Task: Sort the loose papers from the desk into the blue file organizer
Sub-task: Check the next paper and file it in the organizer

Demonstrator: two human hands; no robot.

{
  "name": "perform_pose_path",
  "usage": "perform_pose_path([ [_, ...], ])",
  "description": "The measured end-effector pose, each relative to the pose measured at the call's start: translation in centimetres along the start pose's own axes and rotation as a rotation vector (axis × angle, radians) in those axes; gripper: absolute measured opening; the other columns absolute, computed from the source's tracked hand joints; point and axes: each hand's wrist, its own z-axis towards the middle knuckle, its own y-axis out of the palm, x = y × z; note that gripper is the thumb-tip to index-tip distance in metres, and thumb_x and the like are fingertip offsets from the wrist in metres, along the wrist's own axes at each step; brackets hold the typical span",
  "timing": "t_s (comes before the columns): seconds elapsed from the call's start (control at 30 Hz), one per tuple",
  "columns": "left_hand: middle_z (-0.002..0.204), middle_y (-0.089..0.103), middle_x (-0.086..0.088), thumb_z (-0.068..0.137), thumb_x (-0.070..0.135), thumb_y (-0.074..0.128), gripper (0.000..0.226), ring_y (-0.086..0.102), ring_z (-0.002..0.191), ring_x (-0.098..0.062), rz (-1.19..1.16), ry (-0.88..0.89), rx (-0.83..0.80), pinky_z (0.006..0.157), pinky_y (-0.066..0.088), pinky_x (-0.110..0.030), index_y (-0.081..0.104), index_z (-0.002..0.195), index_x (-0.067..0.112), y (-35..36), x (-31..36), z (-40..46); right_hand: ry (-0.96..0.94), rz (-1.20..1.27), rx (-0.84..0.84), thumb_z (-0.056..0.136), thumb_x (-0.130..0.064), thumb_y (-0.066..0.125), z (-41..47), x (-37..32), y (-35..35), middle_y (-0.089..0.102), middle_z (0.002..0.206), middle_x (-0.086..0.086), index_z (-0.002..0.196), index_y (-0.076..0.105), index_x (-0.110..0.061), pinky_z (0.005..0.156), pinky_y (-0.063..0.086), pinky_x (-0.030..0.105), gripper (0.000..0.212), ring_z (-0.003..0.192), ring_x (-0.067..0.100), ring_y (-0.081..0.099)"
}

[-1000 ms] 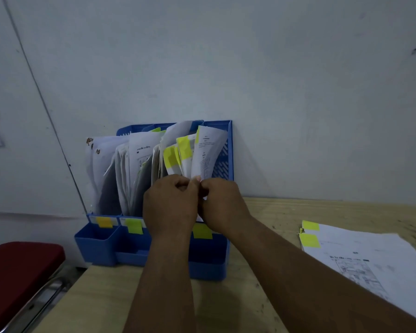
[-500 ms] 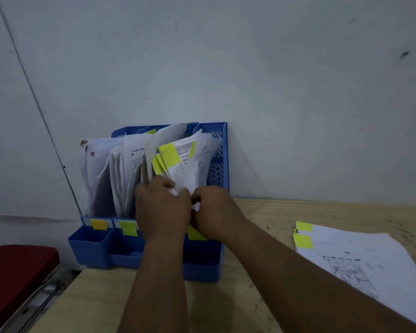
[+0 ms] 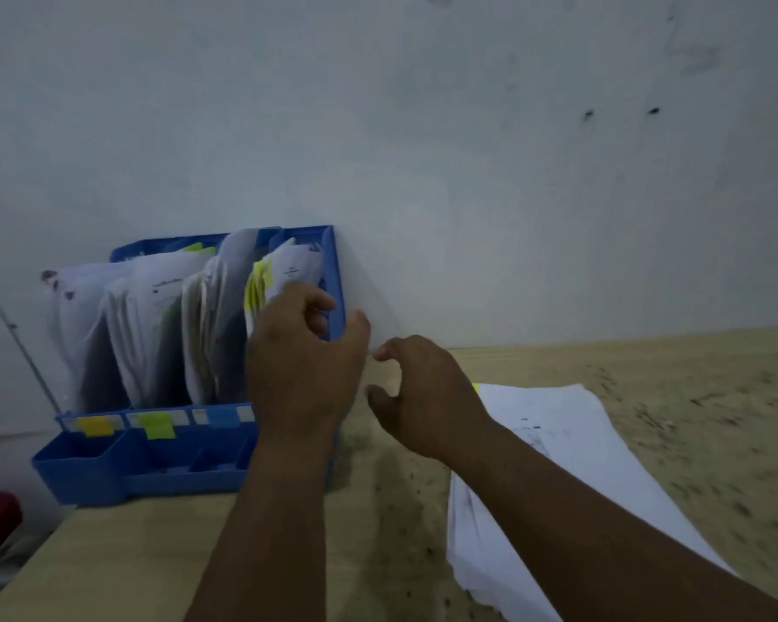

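L hand (image 3: 302, 365) at organizer (image 3: 86, 469), R hand (image 3: 423, 397) empty

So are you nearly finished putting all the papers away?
Not quite. Done: the blue file organizer already stands full of sheets, the rightmost bundle tucked in. In hand: nothing; the left hand hovers by that slot and the right hand is empty, beside it. Left: a stack of loose papers lies on the desk.

Both hands, left (image 3: 304, 365) and right (image 3: 425, 397), hover loosely curled, empty.
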Motion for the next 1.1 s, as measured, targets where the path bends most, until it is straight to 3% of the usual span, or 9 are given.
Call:
perform_pose_path([
  [0.17, 0.090, 0.064, 0.009, 0.085, 0.048, 0.071, 0.023, 0.062, 0.082, -0.009, 0.048, -0.210, -0.608, 0.070, 0.054, -0.032, 0.061, 0.099, 0.033, 4.3, 2.6, -6.7, 0.225, -0.133, -0.109, 0.070, -0.052, 0.047, -4.5, 4.1, -3.7, 0.058, 0.122, 0.002, 0.127, 0.057, -0.021, 0.091, 0.049, 0.040, 0.066, 0.111, 0.024, 0.056],
  [0.27, 0.112, 0.066, 0.003, 0.091, 0.042, 0.064, 0.031, 0.062, 0.101, -0.016, 0.089, -0.350, -0.804, 0.079, 0.048, -0.029, 0.061, 0.118, 0.028, 6.4, 2.6, -10.1, 0.360, -0.151, -0.175, 0.061, -0.066, 0.038, -7.6, 6.2, -4.6, 0.055, 0.131, 0.000, 0.133, 0.056, -0.024, 0.095, 0.049, 0.041, 0.085, 0.120, 0.022, 0.053],
  [0.33, 0.119, 0.066, 0.001, 0.093, 0.035, 0.062, 0.031, 0.061, 0.107, -0.016, 0.088, -0.378, -0.812, 0.081, 0.044, -0.027, 0.061, 0.122, 0.025, 7.3, 2.6, -11.9, 0.402, -0.105, -0.178, 0.057, -0.068, 0.039, -9.3, 7.5, -4.5, 0.059, 0.122, 0.004, 0.126, 0.059, -0.020, 0.083, 0.048, 0.034, 0.087, 0.109, 0.021, 0.058],
  [0.43, 0.115, 0.068, 0.002, 0.094, 0.025, 0.060, 0.025, 0.061, 0.105, -0.015, 0.070, -0.317, -0.775, 0.086, 0.048, -0.028, 0.066, 0.118, 0.023, 7.9, 2.7, -14.0, 0.444, -0.098, -0.165, 0.067, -0.058, 0.051, -10.7, 9.0, -4.0, 0.061, 0.098, 0.006, 0.104, 0.062, -0.016, 0.068, 0.037, 0.027, 0.058, 0.089, 0.024, 0.062],
  [0.53, 0.110, 0.069, 0.006, 0.094, 0.020, 0.058, 0.024, 0.063, 0.100, -0.012, 0.015, -0.332, -0.735, 0.090, 0.050, -0.030, 0.070, 0.114, 0.022, 8.0, 2.5, -14.8, 0.455, -0.072, -0.146, 0.073, -0.044, 0.065, -10.7, 8.8, -4.3, 0.060, 0.108, 0.007, 0.114, 0.062, -0.016, 0.074, 0.044, 0.031, 0.049, 0.101, 0.026, 0.060],
  [0.7, 0.106, 0.066, 0.014, 0.088, 0.019, 0.068, 0.027, 0.060, 0.096, -0.005, -0.017, -0.454, -0.638, 0.077, 0.043, -0.018, 0.069, 0.114, 0.027, 8.3, 1.4, -14.3, 0.474, -0.109, -0.217, 0.076, -0.056, 0.067, -10.8, 7.4, -4.5, 0.055, 0.120, 0.008, 0.121, 0.059, -0.015, 0.094, 0.046, 0.040, 0.061, 0.117, 0.028, 0.047],
  [0.8, 0.096, 0.068, 0.016, 0.084, 0.022, 0.074, 0.023, 0.061, 0.088, 0.002, -0.023, -0.501, -0.634, 0.068, 0.040, -0.011, 0.070, 0.105, 0.029, 8.6, 1.1, -14.1, 0.460, -0.147, -0.243, 0.075, -0.055, 0.064, -10.9, 7.0, -4.4, 0.055, 0.112, 0.008, 0.110, 0.060, -0.016, 0.093, 0.045, 0.042, 0.053, 0.109, 0.029, 0.047],
  [0.97, 0.082, 0.074, 0.007, 0.080, 0.019, 0.077, 0.024, 0.070, 0.079, -0.007, -0.123, -0.574, -0.632, 0.067, 0.051, -0.024, 0.070, 0.100, 0.031, 8.8, 1.0, -14.0, 0.457, -0.152, -0.229, 0.078, -0.051, 0.058, -10.8, 7.0, -4.2, 0.055, 0.102, 0.007, 0.095, 0.058, -0.017, 0.088, 0.046, 0.043, 0.037, 0.101, 0.029, 0.050],
  [1.1, 0.081, 0.077, 0.004, 0.080, 0.016, 0.078, 0.027, 0.073, 0.078, -0.010, -0.209, -0.628, -0.638, 0.067, 0.056, -0.028, 0.070, 0.102, 0.031, 8.7, 0.9, -13.8, 0.433, -0.158, -0.184, 0.072, -0.050, 0.050, -10.6, 6.9, -3.6, 0.054, 0.082, 0.005, 0.068, 0.038, -0.023, 0.076, 0.045, 0.039, 0.029, 0.085, 0.032, 0.057],
])
